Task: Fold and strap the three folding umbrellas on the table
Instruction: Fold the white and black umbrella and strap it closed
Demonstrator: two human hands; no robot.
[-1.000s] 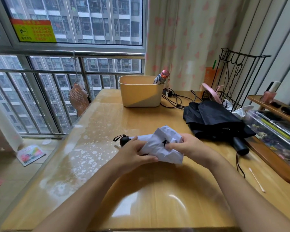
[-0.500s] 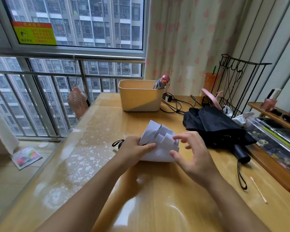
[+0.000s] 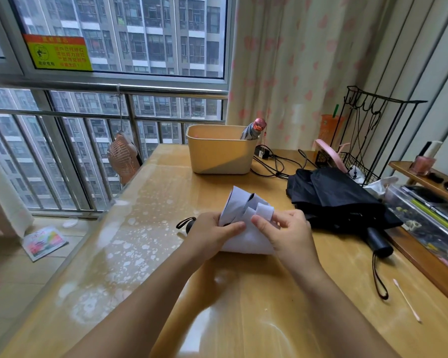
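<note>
White umbrella (image 3: 245, 241) between left hand (image 3: 212, 231), tight round it, and right hand (image 3: 287, 235), pinching a fold.

I see one sign with words: a yellow sticker (image 3: 59, 54) with an orange top, stuck on the window glass. It has red letters and a little figure in a circle, but they are too blurry for me to read. The bright booklet (image 3: 45, 241) on the floor is too small to read.
</note>
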